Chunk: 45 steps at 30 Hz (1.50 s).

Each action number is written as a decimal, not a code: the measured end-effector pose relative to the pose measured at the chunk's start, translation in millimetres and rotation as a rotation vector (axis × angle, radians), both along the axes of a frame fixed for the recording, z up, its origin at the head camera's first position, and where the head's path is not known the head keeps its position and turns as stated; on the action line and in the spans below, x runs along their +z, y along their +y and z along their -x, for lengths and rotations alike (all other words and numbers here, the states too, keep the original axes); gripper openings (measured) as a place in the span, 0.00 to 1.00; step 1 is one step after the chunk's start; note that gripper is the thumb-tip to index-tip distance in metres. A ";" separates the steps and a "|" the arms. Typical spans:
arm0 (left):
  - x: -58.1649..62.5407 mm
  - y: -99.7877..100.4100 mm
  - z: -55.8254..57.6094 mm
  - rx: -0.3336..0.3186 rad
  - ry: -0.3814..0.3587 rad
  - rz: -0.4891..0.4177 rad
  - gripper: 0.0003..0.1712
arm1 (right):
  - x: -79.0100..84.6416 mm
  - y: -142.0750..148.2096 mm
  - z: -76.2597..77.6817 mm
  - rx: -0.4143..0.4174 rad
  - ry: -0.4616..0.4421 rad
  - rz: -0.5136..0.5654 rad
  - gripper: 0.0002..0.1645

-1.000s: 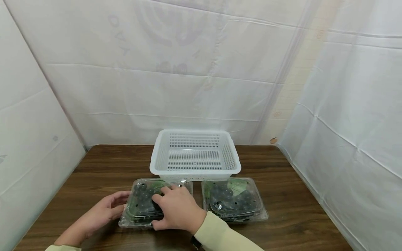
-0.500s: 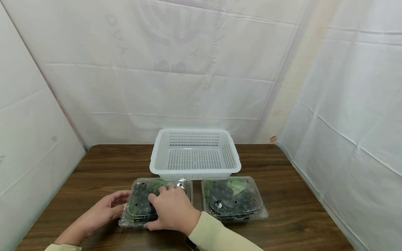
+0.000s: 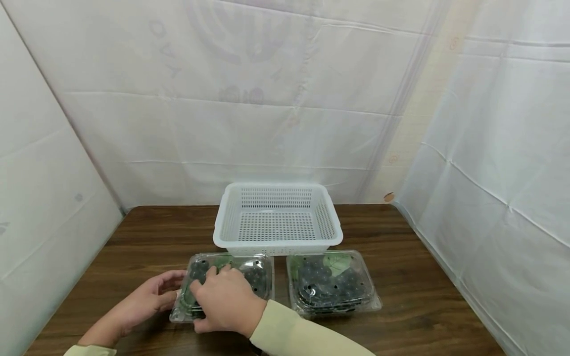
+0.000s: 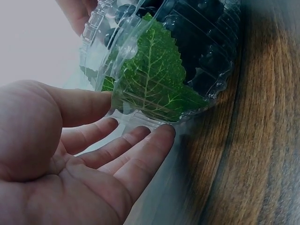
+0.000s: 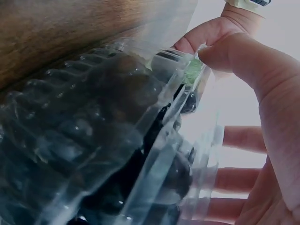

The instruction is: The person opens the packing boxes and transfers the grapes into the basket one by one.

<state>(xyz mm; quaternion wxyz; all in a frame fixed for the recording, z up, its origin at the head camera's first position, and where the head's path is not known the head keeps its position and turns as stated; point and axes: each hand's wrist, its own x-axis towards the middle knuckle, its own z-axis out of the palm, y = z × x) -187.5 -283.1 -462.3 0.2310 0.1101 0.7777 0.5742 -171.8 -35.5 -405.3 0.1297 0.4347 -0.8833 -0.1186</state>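
- While the left hand [image 3: 144,301] touches the end of the left box [image 3: 257,278], digits parted, the right hand [image 3: 229,302] spreads over its top.
- Box location: bench [image 3: 409,282], before the basket [image 3: 278,244].
- Probable step: finding the edge.
- Next move: likely calls for steady bracing.

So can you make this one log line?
left hand: touching left fruit box; right hand: on its top; right fruit box: untouched; basket: behind boxes

On the white back sheet [image 3: 267,138] we can make out faint, tilted letters [image 3: 168,50], an O or D with A and Y below it, while other pale marks [image 3: 253,96] are too blurred to read.
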 end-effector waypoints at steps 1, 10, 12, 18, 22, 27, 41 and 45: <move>0.2 0.2 0.2 -0.004 0.002 0.000 0.39 | 0.2 -0.4 0.4 0.011 0.008 0.001 0.39; -0.9 -0.4 1.2 -0.027 -0.022 -0.021 0.42 | 2.1 -9.5 -0.7 0.008 -0.048 -0.051 0.42; -2.3 -2.2 1.0 -0.038 -0.036 -0.039 0.43 | 1.4 -13.2 -1.6 -0.006 -0.070 -0.084 0.44; -4.2 -4.1 1.2 -0.051 -0.037 -0.046 0.43 | -2.1 -24.3 -5.5 -0.058 -0.069 -0.167 0.48; -5.7 -3.6 1.6 -0.038 -0.027 -0.028 0.44 | -2.0 -30.1 -7.1 -0.097 -0.077 -0.207 0.51; -6.2 -4.7 1.6 -0.034 -0.026 -0.018 0.44 | -0.6 -34.8 -8.3 -0.132 -0.097 -0.231 0.54; -10.3 -6.7 1.8 -0.128 -0.036 -0.074 0.46 | -5.1 -37.5 -7.4 -0.086 0.030 -0.112 0.46; -11.5 -6.4 3.6 -0.145 -0.049 -0.110 0.47 | -4.8 -38.2 -6.3 -0.084 0.036 -0.095 0.47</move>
